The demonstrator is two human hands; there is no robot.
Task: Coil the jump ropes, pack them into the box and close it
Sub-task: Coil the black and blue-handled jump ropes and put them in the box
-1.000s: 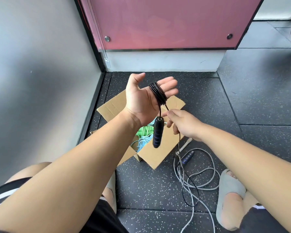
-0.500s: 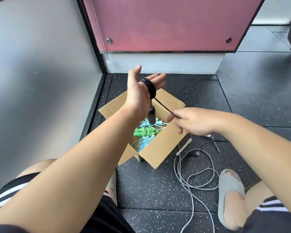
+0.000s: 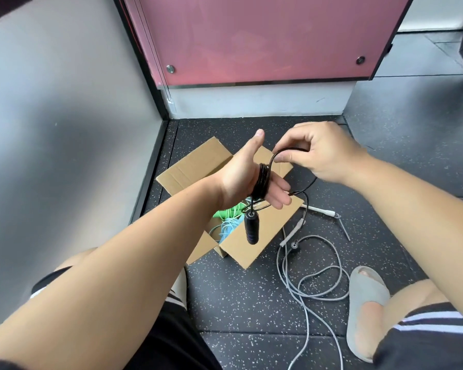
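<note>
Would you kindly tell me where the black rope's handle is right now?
In the head view, the black handle dangles at centre, just below the left hand, in front of the open cardboard box.

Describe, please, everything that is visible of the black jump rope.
The black jump rope is a thin, glossy cord wound in several tight turns around the straight fingers of the left hand. One dark ribbed handle, foam-like, hangs free below that hand, above the open cardboard box. The right hand pinches a loop just above the coil. From there the loose part drops toward the floor beside the box.
</note>
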